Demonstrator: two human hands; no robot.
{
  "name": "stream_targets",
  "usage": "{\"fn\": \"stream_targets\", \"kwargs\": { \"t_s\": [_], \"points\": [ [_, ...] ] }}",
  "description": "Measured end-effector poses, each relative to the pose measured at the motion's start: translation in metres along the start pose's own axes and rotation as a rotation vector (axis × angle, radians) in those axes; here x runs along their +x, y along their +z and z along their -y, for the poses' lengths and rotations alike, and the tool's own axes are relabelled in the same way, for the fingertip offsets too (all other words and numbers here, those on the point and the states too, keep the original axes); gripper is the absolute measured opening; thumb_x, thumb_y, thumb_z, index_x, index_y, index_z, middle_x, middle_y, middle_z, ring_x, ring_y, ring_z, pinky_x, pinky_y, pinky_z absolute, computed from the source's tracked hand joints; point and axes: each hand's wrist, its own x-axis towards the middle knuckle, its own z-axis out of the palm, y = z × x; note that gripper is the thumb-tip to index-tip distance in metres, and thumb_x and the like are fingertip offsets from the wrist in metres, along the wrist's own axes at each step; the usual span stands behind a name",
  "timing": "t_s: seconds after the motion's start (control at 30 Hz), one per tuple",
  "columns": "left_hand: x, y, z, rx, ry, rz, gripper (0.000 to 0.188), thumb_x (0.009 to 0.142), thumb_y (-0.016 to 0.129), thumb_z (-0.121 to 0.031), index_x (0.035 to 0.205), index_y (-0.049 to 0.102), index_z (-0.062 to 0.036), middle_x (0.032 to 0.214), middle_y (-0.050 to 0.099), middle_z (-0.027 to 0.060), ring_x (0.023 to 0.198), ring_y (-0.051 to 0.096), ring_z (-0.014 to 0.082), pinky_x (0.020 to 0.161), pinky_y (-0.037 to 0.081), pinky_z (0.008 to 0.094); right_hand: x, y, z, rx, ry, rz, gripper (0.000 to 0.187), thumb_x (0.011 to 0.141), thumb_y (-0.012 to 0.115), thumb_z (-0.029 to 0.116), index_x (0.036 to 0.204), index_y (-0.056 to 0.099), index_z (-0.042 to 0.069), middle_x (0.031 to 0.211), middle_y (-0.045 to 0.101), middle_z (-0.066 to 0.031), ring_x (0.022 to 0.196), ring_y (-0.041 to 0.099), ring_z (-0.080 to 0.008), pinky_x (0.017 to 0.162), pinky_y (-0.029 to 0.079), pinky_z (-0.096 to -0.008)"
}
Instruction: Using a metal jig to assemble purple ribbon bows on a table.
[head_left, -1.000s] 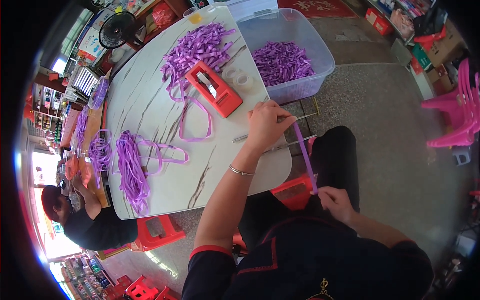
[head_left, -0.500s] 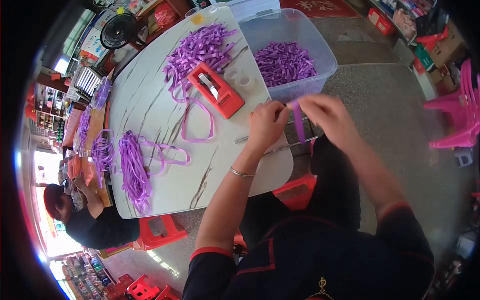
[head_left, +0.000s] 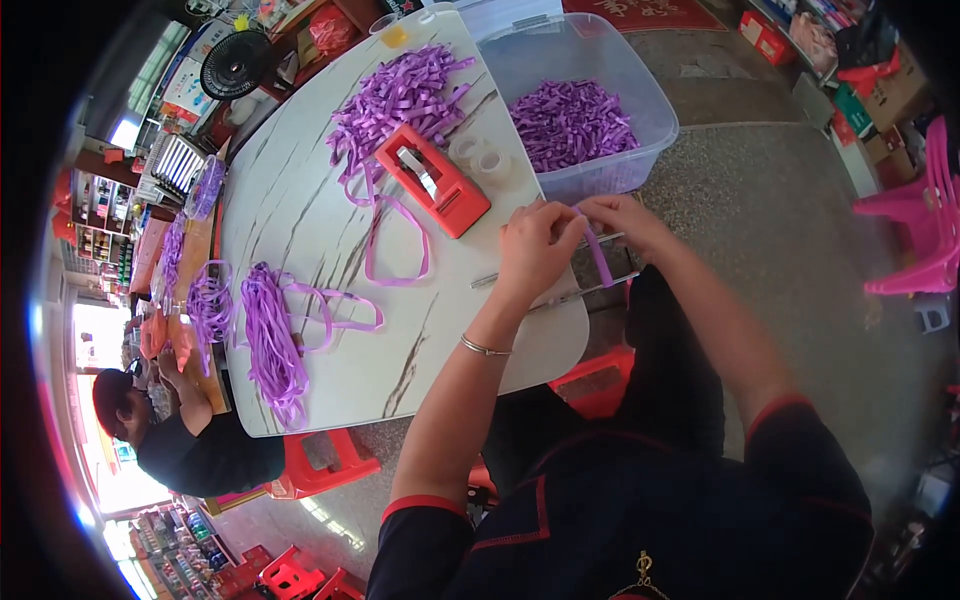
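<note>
At the table's right corner, my left hand (head_left: 538, 245) and my right hand (head_left: 622, 222) meet with fingers pinched close together. Between them they hold a purple ribbon (head_left: 598, 258), whose flat strip runs down to the nearer of two thin metal rods (head_left: 562, 298) jutting past the table edge. My fingers hide the ribbon's upper end. Left of my left hand stands a red tape dispenser (head_left: 455, 205), with clear tape rolls (head_left: 490, 161) beside it. A loose loop of purple ribbon (head_left: 425, 250) lies on the tabletop.
The marbled table (head_left: 330, 380) bears a heap of purple ribbon pieces (head_left: 400, 95) and a long ribbon bundle (head_left: 268, 345). A clear plastic bin (head_left: 655, 130) of folded purple ribbons adjoins its right side. Another person (head_left: 190, 440) sits at left. Pink chairs (head_left: 915, 230) stand at right.
My right hand has come left and in toward my left hand, its fingers now beside the left fingertips at the ribbon. My left hand has barely moved.
</note>
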Motion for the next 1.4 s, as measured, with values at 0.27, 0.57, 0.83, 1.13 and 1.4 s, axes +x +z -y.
{"fn": "stream_targets", "kwargs": {
  "t_s": [0.27, 0.57, 0.83, 1.13, 1.4],
  "points": [
    [-0.004, -0.007, -0.006, 0.244, 0.07, 0.109, 0.018, 0.071, 0.068, -0.03, 0.076, 0.071, -0.0129, 0.072, 0.056, 0.0033, 0.073, 0.052, 0.0204, 0.064, 0.036, 0.0354, -0.078, 0.033, -0.053, 0.498, 0.15, 0.025, 0.02, 0.087, 0.054, 0.019, 0.102, 0.056, 0.005, 0.081, 0.058, -0.0008, 0.07, 0.057, -0.0088, 0.057, 0.042, -0.0171],
    [-0.001, -0.008, -0.006, 0.289, 0.047, 0.152, 0.018, 0.069, 0.069, -0.031, 0.076, 0.071, -0.014, 0.073, 0.057, 0.0035, 0.073, 0.053, 0.0216, 0.065, 0.035, 0.0382, -0.107, 0.048, -0.036, 0.526, 0.022, -0.11, 0.012, 0.085, 0.059, 0.013, 0.093, 0.055, 0.004, 0.086, 0.061, -0.0055, 0.072, 0.059, -0.0105, 0.056, 0.042, -0.0189],
    [-0.043, -0.018, -0.032, -0.131, 0.048, 0.042, 0.018, 0.082, 0.059, -0.022, 0.085, 0.068, -0.0064, 0.068, 0.052, 0.0029, 0.062, 0.05, 0.0141, 0.056, 0.036, 0.0276, -0.113, 0.045, -0.018, 0.44, 0.108, -0.13, 0.017, 0.082, 0.063, 0.017, 0.092, 0.059, 0.003, 0.085, 0.063, -0.0049, 0.07, 0.059, -0.0083, 0.055, 0.043, -0.0156],
    [-0.121, 0.006, -0.063, -1.312, -0.788, 0.208, 0.038, 0.092, 0.035, -0.019, 0.126, 0.035, -0.0021, 0.068, 0.041, -0.0005, 0.057, 0.036, 0.0099, 0.053, 0.031, 0.0223, -0.116, 0.042, -0.016, 0.35, 0.094, -0.087, 0.019, 0.08, 0.066, 0.023, 0.088, 0.061, 0.007, 0.076, 0.061, 0.0016, 0.063, 0.055, -0.0029, 0.051, 0.038, -0.0144],
    [-0.102, 0.013, -0.042, -1.964, -0.776, 0.419, 0.02, 0.087, 0.037, -0.01, 0.107, 0.043, -0.01, 0.065, 0.031, -0.0009, 0.055, 0.03, 0.0099, 0.051, 0.029, 0.0224, -0.119, 0.039, -0.003, 0.296, 0.057, -0.118, 0.023, 0.081, 0.064, 0.03, 0.081, 0.062, 0.007, 0.069, 0.058, 0.0026, 0.058, 0.051, -0.0028, 0.048, 0.034, -0.0162]
  ]
}}
